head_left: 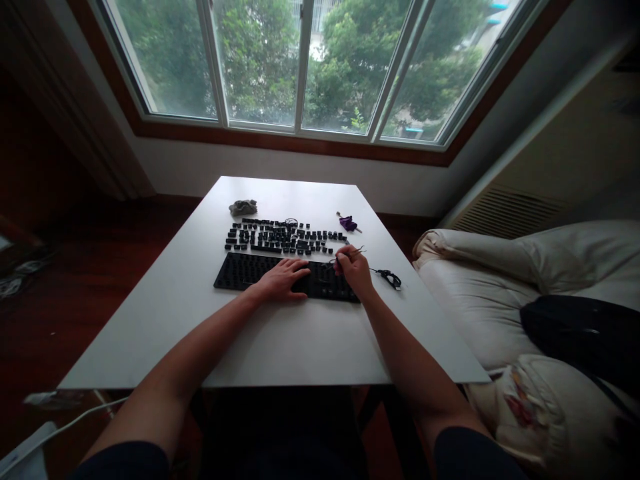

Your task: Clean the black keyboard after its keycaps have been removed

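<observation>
A black keyboard [235,272] with its keycaps off lies lengthwise across the white table. My left hand [285,277] rests on its middle, fingers stretched out and thumb apart. Over the keyboard's right end, my right hand [352,267] is closed in a pinch on a thin wire-like tool [359,251]; its exact kind is too small to tell. Beyond the keyboard, loose black keycaps [273,235] sit in rough rows. A bundled black cable [390,279] lies right of my right hand.
On the white table [250,347], a grey cloth [243,207] lies at the back left and a small purple item [349,223] at the back right. A cream sofa [460,287] with a dark bag [575,333] stands on the right. The window [300,67] is ahead.
</observation>
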`<action>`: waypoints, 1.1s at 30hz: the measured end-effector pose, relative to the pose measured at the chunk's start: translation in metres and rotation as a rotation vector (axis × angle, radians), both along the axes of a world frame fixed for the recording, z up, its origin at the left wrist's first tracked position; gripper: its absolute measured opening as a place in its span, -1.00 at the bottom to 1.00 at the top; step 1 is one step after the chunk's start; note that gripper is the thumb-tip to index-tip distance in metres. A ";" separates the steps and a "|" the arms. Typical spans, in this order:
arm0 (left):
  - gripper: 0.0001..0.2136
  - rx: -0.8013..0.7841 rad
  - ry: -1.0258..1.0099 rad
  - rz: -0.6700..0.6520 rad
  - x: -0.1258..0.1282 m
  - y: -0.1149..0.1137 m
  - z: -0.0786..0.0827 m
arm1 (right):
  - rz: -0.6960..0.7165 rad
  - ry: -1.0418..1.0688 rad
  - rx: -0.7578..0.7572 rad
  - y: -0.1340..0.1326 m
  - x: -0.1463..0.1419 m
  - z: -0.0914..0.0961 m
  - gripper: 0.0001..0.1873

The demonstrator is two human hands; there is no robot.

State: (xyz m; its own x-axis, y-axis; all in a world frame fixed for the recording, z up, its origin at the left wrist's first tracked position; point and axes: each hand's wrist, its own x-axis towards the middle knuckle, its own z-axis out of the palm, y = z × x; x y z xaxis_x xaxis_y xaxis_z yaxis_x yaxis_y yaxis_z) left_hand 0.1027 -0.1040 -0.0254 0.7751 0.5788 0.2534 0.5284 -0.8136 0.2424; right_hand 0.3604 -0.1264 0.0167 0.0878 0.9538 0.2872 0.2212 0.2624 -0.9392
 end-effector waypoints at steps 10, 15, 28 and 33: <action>-0.68 -0.260 -0.391 0.159 0.014 0.010 -0.006 | 0.208 0.057 -0.027 0.012 -0.011 -0.031 -0.65; -0.69 -0.418 -0.592 0.233 0.015 0.017 -0.010 | 0.289 0.112 -0.047 0.010 -0.020 -0.034 -0.66; -0.66 -0.607 -0.763 0.124 0.014 0.026 -0.017 | 0.270 0.235 -0.078 0.005 -0.030 -0.036 -0.66; -0.57 -0.746 -0.859 0.018 0.015 0.025 -0.021 | 0.226 0.310 -0.137 0.003 -0.032 -0.035 -0.64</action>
State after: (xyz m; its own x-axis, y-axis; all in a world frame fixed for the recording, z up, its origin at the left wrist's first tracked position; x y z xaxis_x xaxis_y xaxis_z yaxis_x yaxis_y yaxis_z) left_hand 0.1174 -0.0786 -0.0464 0.5017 0.8169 0.2846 -0.0360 -0.3090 0.9504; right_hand 0.3283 -0.1232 -0.0186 -0.0657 0.9867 0.1490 -0.1269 0.1398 -0.9820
